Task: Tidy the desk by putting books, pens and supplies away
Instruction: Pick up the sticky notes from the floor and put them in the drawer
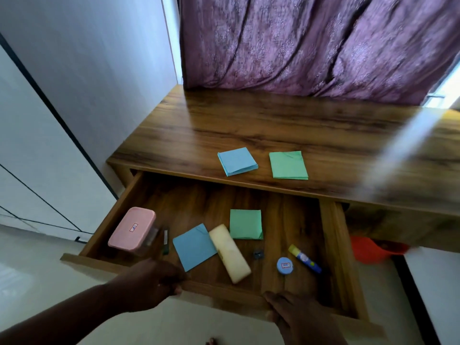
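Both hands (159, 282) on the drawer (224, 292) front (fingertips hidden).

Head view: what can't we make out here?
- Pale streak over the desk's right side: motion-blurred, unidentifiable.
- Orange object under the desk: half hidden by the desk, blurred.
- Labels on pink box and blue round tin: too small.
- Right hand: cut off by the bottom edge.

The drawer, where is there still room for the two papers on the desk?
In the drawer, bare wood shows along the back, behind the pink box, and between the green paper and the right wall. The front is crowded: blue paper, yellow block, round tin, glue stick.
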The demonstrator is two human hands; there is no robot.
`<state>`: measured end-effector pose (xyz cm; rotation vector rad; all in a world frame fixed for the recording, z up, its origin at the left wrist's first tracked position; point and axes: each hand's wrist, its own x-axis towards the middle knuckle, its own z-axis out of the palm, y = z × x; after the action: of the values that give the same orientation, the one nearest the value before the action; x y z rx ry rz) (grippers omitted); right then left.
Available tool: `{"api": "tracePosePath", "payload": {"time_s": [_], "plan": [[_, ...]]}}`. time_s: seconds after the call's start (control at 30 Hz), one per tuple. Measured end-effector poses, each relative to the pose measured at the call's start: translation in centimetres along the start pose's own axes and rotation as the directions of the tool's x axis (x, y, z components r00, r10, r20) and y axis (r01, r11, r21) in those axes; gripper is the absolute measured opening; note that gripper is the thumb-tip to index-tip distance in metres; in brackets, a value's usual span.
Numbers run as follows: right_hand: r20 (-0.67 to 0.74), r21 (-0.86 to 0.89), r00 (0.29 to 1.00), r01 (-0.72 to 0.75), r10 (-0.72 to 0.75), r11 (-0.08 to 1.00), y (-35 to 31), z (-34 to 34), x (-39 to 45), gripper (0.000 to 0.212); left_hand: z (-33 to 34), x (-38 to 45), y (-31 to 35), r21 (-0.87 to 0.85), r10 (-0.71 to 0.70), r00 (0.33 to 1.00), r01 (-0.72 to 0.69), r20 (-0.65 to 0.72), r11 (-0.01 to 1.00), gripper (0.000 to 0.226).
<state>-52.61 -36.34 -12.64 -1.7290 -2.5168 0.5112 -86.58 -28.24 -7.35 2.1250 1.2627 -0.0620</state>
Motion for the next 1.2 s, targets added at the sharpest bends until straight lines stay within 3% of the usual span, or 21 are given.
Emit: {"api": "tracePosePath", "payload": {"time_s": [0.07, 0.13, 0.2, 0.27, 0.33, 0.4, 0.47, 0.57, 0.67, 0.77, 0.97, 1.03, 1.1, 1.13, 1.2], "plan": [[-0.047, -0.004, 0.999, 0.022, -0.022, 1.0, 0.6, -2.1, 0.7, 0.056, -1.0, 0.9, 0.8, 0.059, -0.046, 0.994, 0.04, 0.096, 0.997, 0.06], [-0.117, 0.016, 0.993, 0.004, -0.002, 1.0, 1.3, -5.7, 2.6, 0.081, -2.4, 2.5, 2.0, 0.13, -0.059, 0.997, 0.052, 0.054, 0.99, 0.065], [-0.168, 0.044, 0.985, -0.016, 0.023, 0.999, 2.3, -9.4, 4.8, 0.069, -4.2, 5.2, 3.7, 0.184, 0.015, 0.998, -0.004, -0.06, 0.983, 0.088], [-0.229, -0.031, 0.972, -0.056, 0.047, 0.998, 3.2, -12.5, 8.1, 0.054, -6.0, 8.7, 5.7, 0.359, 0.099, 0.989, -0.053, -0.111, 0.932, 0.111], [-0.247, -0.123, 0.967, -0.093, 0.061, 0.988, 4.0, -14.7, 11.8, 0.059, -7.8, 13.0, 6.9, 0.484, 0.132, 0.973, -0.025, -0.19, 0.875, 0.11], [-0.158, -0.177, 0.982, -0.131, 0.104, 0.975, 5.2, -15.7, 15.7, 0.076, -9.3, 17.3, 7.5, 0.513, 0.115, 0.962, 0.03, -0.249, 0.858, 0.105], [-0.04, -0.154, 0.981, -0.195, 0.191, 0.969, 6.1, -15.7, 18.8, 0.096, -10.2, 21.1, 7.3, 0.537, 0.077, 0.969, 0.063, -0.234, 0.842, 0.099], [0.036, -0.118, 0.962, -0.264, 0.27, 0.957, 7.8, -14.5, 21.5, 0.117, -10.0, 24.9, 5.7, 0.575, 0.071, 0.978, 0.057, -0.196, 0.816, 0.11], [0.015, -0.174, 0.967, -0.25, 0.256, 0.953, 9.0, -12.8, 21.5, 0.128, -8.9, 26.1, 4.2, 0.536, 0.075, 0.981, 0.034, -0.181, 0.844, 0.13], [-0.075, -0.252, 0.975, -0.223, 0.21, 0.942, 9.7, -11.1, 20.4, 0.122, -8.5, 26.2, 3.6, 0.517, 0.1, 0.981, 0.001, -0.167, 0.856, 0.137], [-0.3, -0.263, 0.93, -0.297, 0.215, 0.918, 8.9, -8.8, 18.0, 0.07, -7.3, 23.2, 2.7, 0.59, 0.168, 0.971, -0.035, -0.172, 0.807, 0.133], [-0.316, -0.242, 0.92, -0.313, 0.23, 0.918, 8.6, -8.5, 17.0, 0.06, -6.9, 21.9, 2.5, 0.571, 0.17, 0.959, -0.01, -0.228, 0.821, 0.111], [-0.337, -0.263, 0.919, -0.303, 0.207, 0.916, 8.5, -8.6, 16.2, 0.056, -6.8, 20.5, 2.1, 0.541, 0.201, 0.948, -0.037, -0.248, 0.84, 0.063], [-0.342, -0.266, 0.918, -0.301, 0.202, 0.916, 8.6, -8.7, 16.0, 0.055, -7.0, 19.6, 2.0, 0.55, 0.224, 0.943, -0.054, -0.248, 0.833, 0.052], [-0.347, -0.247, 0.918, -0.285, 0.19, 0.926, 8.0, -9.7, 15.3, 0.052, -7.0, 17.5, 1.5, 0.53, 0.253, 0.932, -0.082, -0.259, 0.844, 0.051]]}}
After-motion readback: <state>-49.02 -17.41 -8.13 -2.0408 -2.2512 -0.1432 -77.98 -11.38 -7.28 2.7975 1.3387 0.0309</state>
